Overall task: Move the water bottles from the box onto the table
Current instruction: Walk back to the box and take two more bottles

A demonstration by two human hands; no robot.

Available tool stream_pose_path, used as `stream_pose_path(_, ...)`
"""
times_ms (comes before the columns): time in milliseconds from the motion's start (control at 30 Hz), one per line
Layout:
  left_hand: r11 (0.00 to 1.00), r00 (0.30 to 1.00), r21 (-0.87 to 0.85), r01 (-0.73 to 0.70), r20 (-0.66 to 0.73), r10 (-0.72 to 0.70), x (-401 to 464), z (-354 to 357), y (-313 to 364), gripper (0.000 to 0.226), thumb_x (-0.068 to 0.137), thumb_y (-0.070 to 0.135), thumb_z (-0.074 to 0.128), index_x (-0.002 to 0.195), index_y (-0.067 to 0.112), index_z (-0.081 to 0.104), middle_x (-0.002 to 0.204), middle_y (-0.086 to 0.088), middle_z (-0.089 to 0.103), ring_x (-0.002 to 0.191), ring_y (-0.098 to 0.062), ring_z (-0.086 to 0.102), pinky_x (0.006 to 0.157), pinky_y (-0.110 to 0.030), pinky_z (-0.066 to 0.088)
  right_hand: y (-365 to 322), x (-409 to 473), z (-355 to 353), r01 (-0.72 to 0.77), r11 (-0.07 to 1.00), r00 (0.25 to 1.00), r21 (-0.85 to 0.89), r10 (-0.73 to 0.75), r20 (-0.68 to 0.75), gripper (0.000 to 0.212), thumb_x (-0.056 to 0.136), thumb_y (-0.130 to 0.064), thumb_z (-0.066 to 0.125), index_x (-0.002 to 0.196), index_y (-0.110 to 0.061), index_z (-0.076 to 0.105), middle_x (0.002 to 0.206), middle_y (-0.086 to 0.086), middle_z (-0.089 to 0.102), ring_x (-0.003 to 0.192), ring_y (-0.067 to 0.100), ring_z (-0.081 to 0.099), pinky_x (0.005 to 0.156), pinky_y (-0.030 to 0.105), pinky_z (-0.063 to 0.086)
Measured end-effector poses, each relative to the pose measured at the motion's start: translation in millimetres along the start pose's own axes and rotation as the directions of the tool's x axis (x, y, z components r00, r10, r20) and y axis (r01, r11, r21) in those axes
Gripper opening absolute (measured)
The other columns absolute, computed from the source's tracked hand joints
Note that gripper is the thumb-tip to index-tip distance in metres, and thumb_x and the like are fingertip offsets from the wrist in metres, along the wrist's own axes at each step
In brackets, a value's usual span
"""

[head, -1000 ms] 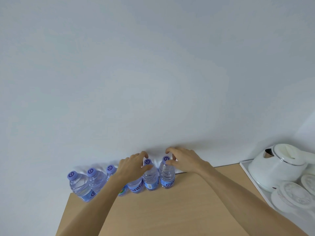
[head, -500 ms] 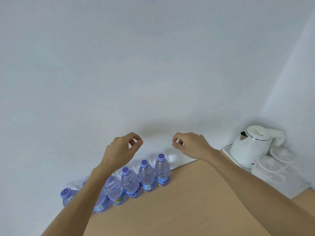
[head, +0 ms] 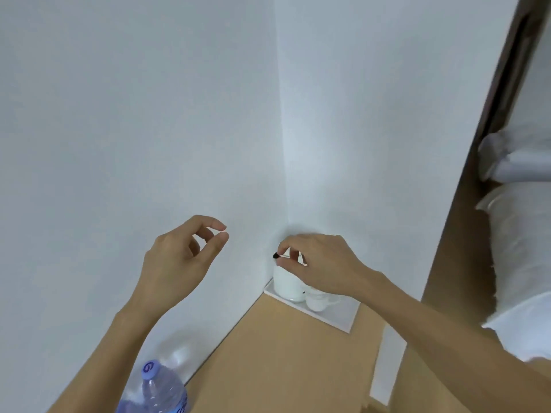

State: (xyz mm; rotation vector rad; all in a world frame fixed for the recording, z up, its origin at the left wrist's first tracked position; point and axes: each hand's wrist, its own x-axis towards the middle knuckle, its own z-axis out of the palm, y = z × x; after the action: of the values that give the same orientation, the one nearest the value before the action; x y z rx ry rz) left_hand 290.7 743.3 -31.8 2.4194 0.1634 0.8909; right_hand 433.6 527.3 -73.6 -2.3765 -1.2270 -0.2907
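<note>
Clear, ribbed plastic forms the water bottle (head: 155, 391) seen at the lower left edge of the frame, capped in lilac and banded by a blue label; it stands on the table (head: 277, 362), a smooth, pale wood-grain surface, close against the wall and partly hidden behind the left forearm. No box is seen. The left hand (head: 179, 260) is raised in the centre left of the frame, its fingers curled loosely with thumb and forefinger nearly meeting, and nothing is held. The right hand (head: 316, 266) is raised at centre, fingers curled likewise, empty. Behind it, in the far corner of the table, a flat white rectangular tray (head: 337, 317) carries a rounded white kettle (head: 286, 284) and a small white cup (head: 317, 302). White pillows (head: 521, 234) are seen at the right edge.
</note>
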Motion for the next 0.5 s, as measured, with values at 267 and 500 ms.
stream_pose_path(267, 0.935, 0.965, -0.269, -0.231, 0.06, 0.256, 64, 114, 132, 0.011, 0.088, 0.034, 0.065, 0.097, 0.04, 0.063, 0.093, 0.016, 0.064, 0.078, -0.009, 0.058, 0.061, -0.011, 0.042, 120, -87, -103, -0.166, 0.979, 0.979, -0.118, 0.149, -0.141, 0.027, 0.095, -0.054, 0.047, 0.11, -0.035, 0.058, 0.096, -0.018, 0.058, 0.088, 0.006, 0.051, 0.077, 0.024, 0.035)
stream_pose_path(500, 0.855, 0.928, -0.43, -0.289, 0.094, 0.36, 88, 234, 252, 0.011, 0.09, 0.029, 0.064, 0.099, 0.035, 0.064, 0.095, 0.016, 0.065, 0.079, -0.006, 0.059, 0.06, -0.006, 0.04, 229, -166, -178, -0.309, 0.937, 0.941, -0.163, 0.275, -0.199, 0.029, 0.094, -0.054, 0.049, 0.112, -0.034, 0.059, 0.096, -0.022, 0.056, 0.082, 0.003, 0.053, 0.076, 0.02, 0.038)
